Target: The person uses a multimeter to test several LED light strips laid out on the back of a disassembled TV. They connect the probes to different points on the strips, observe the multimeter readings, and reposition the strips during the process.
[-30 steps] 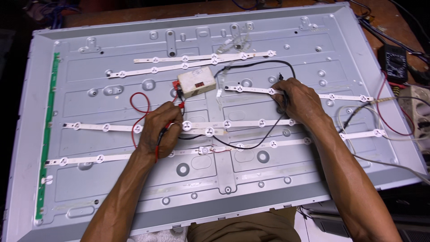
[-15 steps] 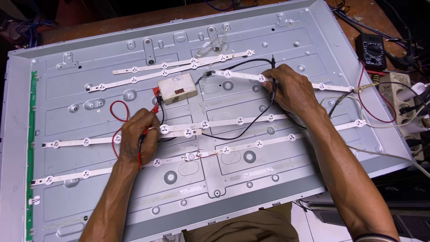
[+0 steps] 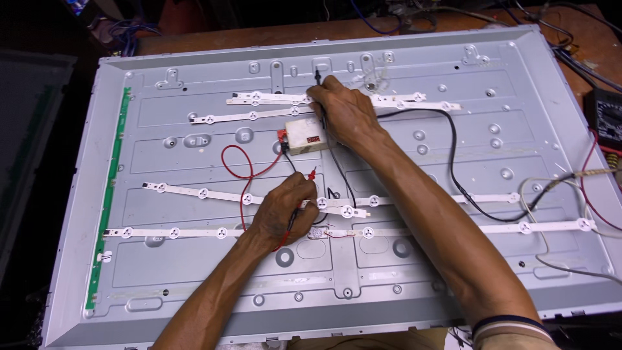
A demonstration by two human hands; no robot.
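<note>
A grey metal back panel of a flat screen lies on the bench, with several white light strips fixed across it. My left hand grips a red-tipped probe over the lower middle strips. A red lead loops from it to a small white tester box with a red display. Higher up, my right hand holds a black probe pointing at the panel's top edge, beside the upper strips. A black lead trails from it to the right.
A green circuit strip runs down the panel's left edge. A dark meter and tangled red, white and black wires sit off the right side. The wooden bench top shows beyond the panel.
My right hand has moved with the black probe from the right-hand strip up and left to the top strips. My left hand stays with the red probe on the lower strips. The view has shifted.
</note>
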